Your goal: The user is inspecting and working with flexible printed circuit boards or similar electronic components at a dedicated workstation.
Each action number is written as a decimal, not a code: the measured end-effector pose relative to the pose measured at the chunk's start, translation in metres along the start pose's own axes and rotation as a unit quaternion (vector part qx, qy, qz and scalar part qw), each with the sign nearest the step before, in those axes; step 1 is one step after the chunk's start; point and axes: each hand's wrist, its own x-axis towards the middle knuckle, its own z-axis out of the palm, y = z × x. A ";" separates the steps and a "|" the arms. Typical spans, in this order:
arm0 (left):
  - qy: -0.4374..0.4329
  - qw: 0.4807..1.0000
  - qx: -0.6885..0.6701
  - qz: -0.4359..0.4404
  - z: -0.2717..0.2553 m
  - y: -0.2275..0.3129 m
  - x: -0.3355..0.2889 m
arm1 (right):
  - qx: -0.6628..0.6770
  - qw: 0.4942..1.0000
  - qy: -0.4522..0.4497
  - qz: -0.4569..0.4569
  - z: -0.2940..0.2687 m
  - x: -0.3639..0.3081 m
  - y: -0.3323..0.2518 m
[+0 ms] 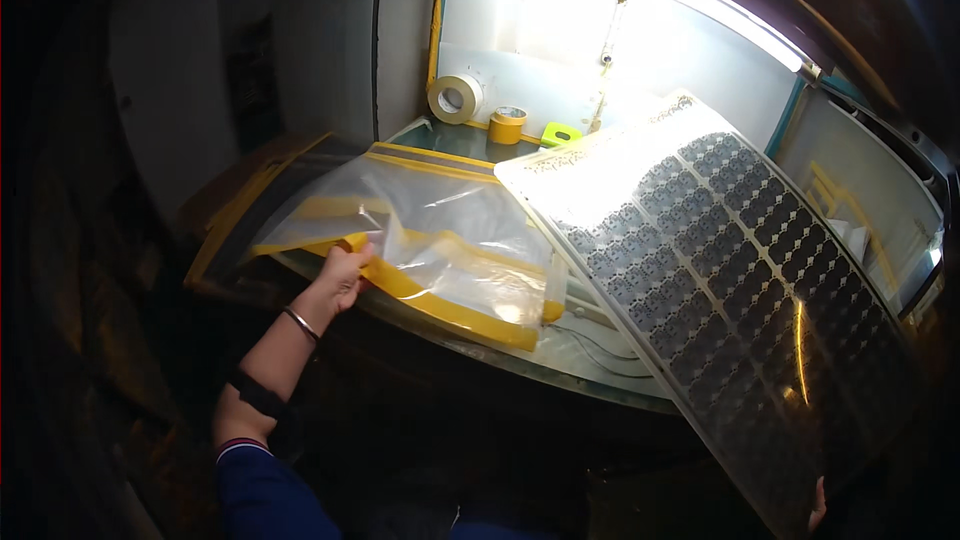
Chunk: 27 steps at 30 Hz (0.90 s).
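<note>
My left hand (347, 275) is closed on the yellow-taped edge of a clear plastic sheet (470, 200), which lies rumpled over the lit worktop with its near edge raised. At the right, a large flat patterned panel (690, 240) stands tilted, with rows of dark repeating shapes and a pale border; its upper part is washed out by glare. My right hand (818, 505) grips the panel's lower edge. Only a few of its fingers show there; the rest is hidden in the dark and behind the panel.
A pale tape roll (455, 99), a yellow tape roll (507, 125) and a bright green-yellow object (561, 134) stand at the back of the worktop (600, 355). A bright tube lamp (740, 20) hangs above. Thin cables (600, 352) lie between the sheet and the panel.
</note>
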 end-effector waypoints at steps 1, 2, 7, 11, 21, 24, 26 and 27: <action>-0.022 1.000 -0.003 -0.021 0.014 0.004 -0.011 | -0.003 1.000 -0.001 -0.002 0.000 0.004 0.003; -0.017 1.000 -0.009 -0.015 0.028 0.001 -0.016 | -0.006 1.000 -0.007 -0.006 0.000 0.009 0.004; -0.066 0.995 0.041 -0.055 0.100 -0.001 -0.037 | -0.016 0.999 -0.022 -0.018 -0.002 0.029 0.007; -0.219 0.967 0.051 -0.120 0.132 0.009 -0.059 | -0.022 0.999 -0.035 -0.031 -0.004 0.049 0.001; -0.204 0.970 -0.111 -0.066 0.109 0.110 -0.158 | -0.049 0.985 -0.025 -0.163 0.002 0.110 -0.008; -0.141 0.977 -0.119 -0.106 0.067 0.122 -0.176 | -0.085 0.978 -0.061 -0.179 0.034 0.132 -0.005; -0.155 0.982 0.096 -0.049 0.002 0.119 -0.180 | -0.174 0.969 -0.150 -0.090 0.088 0.147 -0.006; -0.111 0.975 0.181 -0.069 -0.027 0.114 -0.179 | -0.229 0.952 -0.195 -0.053 0.117 0.155 -0.004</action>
